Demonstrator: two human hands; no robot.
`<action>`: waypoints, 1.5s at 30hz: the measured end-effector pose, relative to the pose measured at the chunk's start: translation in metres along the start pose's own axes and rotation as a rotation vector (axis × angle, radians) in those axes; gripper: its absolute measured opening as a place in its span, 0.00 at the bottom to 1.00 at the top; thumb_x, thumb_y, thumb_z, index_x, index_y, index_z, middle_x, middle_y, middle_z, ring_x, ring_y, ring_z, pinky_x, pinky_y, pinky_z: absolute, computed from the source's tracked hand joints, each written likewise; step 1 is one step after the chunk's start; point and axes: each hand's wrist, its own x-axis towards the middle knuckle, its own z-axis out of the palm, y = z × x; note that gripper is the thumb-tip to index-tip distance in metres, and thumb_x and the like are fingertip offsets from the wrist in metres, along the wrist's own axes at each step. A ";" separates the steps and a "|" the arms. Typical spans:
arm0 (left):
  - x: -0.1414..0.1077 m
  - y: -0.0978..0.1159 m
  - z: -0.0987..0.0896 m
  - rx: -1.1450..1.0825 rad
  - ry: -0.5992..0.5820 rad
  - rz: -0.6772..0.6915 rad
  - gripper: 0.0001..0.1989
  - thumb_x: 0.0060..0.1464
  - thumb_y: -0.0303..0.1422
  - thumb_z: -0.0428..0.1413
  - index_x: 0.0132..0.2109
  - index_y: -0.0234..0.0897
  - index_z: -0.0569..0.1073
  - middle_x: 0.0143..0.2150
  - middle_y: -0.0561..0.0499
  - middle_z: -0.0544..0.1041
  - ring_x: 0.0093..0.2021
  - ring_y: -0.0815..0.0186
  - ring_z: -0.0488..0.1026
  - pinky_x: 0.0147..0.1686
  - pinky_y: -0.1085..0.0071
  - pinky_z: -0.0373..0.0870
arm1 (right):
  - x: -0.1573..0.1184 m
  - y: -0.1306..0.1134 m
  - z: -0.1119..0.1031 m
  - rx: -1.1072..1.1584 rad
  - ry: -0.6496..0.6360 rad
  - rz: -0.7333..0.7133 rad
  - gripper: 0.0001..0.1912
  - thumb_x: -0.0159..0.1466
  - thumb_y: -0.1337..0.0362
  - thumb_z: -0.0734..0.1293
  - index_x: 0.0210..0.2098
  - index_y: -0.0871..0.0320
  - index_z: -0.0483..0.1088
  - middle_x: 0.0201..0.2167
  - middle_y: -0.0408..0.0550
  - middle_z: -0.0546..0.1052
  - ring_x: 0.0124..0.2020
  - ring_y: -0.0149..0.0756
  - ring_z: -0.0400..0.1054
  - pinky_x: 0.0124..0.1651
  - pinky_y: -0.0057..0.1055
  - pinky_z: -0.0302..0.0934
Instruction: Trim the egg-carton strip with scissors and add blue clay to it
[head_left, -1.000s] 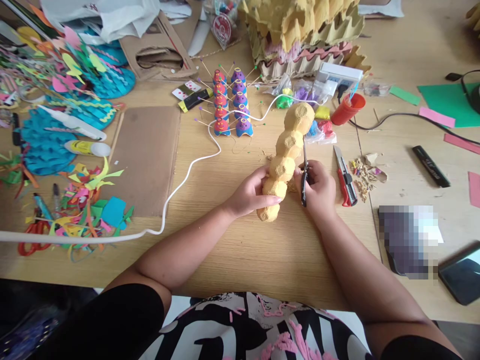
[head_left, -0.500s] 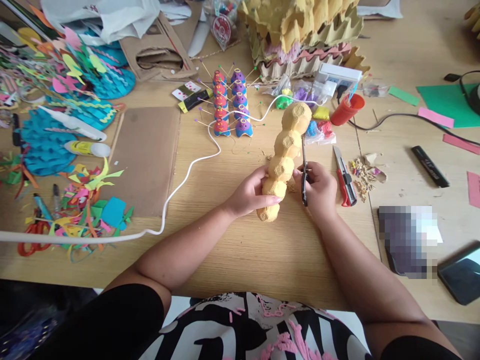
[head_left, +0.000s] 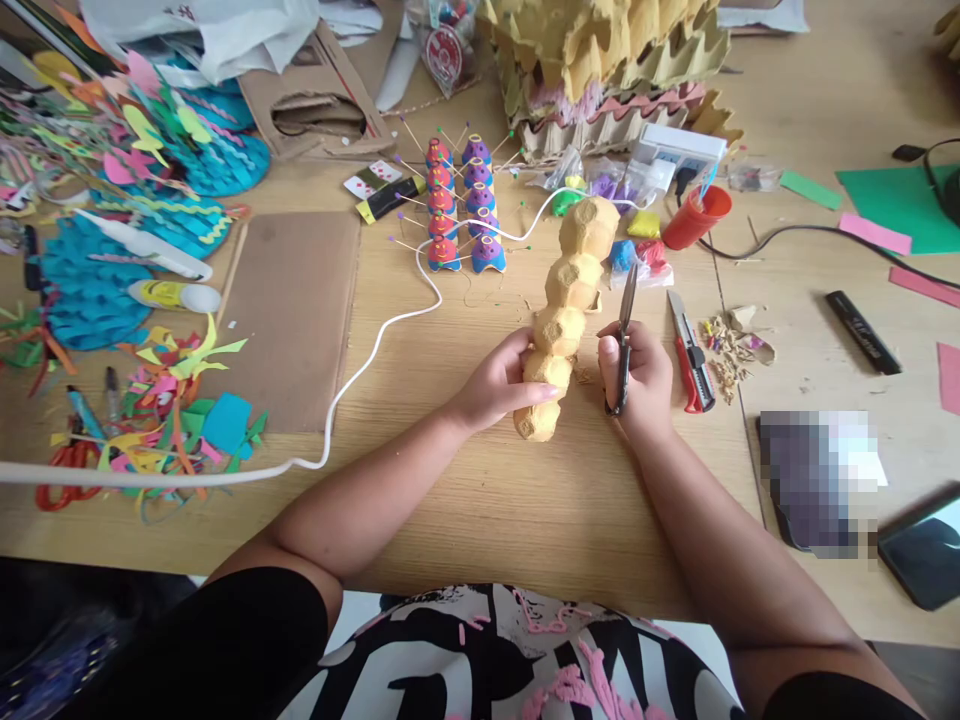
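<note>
My left hand (head_left: 508, 383) grips the lower end of a yellow egg carton strip (head_left: 561, 335), a row of several bumps slanting up to the right. Its thumb lies across the front of the strip. In my right hand (head_left: 643, 385) is a pair of black-handled scissors (head_left: 626, 320), blades pointing up and apart from the strip's right side. A small flap of carton (head_left: 595, 303) sticks out at that edge. Close by on the right lies a red and black utility knife (head_left: 691, 352) with its blade out.
Two rows of painted carton caterpillars (head_left: 459, 205) with pins stand ahead. A white cable (head_left: 382, 330) crosses the table. Carton scraps (head_left: 739, 350), a red cup (head_left: 697, 217) and a phone (head_left: 922, 550) are right; paper scraps (head_left: 187, 420) and cardboard (head_left: 292, 320) left; egg trays (head_left: 607, 80) behind.
The scissors have moved away from the strip's right edge and tilted to the right. My left hand still holds the strip, which has shifted slightly.
</note>
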 end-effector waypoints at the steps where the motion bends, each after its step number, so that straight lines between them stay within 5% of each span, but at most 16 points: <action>1: 0.000 0.000 0.000 -0.009 -0.001 0.001 0.32 0.47 0.38 0.74 0.57 0.41 0.72 0.43 0.51 0.77 0.42 0.65 0.75 0.40 0.67 0.75 | 0.000 0.001 0.000 0.009 -0.017 0.001 0.31 0.66 0.29 0.69 0.40 0.50 0.69 0.21 0.36 0.61 0.21 0.31 0.53 0.25 0.32 0.46; 23: 0.000 0.000 0.001 0.008 -0.025 0.004 0.35 0.45 0.36 0.75 0.58 0.40 0.72 0.46 0.50 0.76 0.43 0.65 0.74 0.41 0.69 0.74 | 0.001 -0.002 0.000 -0.098 -0.044 -0.005 0.29 0.64 0.33 0.73 0.36 0.53 0.71 0.25 0.39 0.67 0.27 0.31 0.57 0.31 0.30 0.53; 40: -0.001 0.001 0.001 0.015 -0.013 -0.007 0.34 0.46 0.39 0.75 0.58 0.41 0.71 0.42 0.52 0.78 0.41 0.64 0.76 0.40 0.67 0.75 | 0.002 0.005 0.001 0.002 -0.024 0.094 0.30 0.66 0.30 0.69 0.37 0.50 0.68 0.19 0.34 0.60 0.20 0.30 0.53 0.24 0.31 0.46; 45: 0.000 -0.004 -0.003 -0.009 0.018 0.008 0.33 0.47 0.41 0.75 0.57 0.43 0.72 0.46 0.51 0.79 0.45 0.63 0.78 0.44 0.65 0.75 | -0.001 0.008 0.003 0.127 -0.095 0.011 0.29 0.69 0.30 0.66 0.42 0.50 0.66 0.23 0.38 0.73 0.23 0.34 0.66 0.28 0.33 0.61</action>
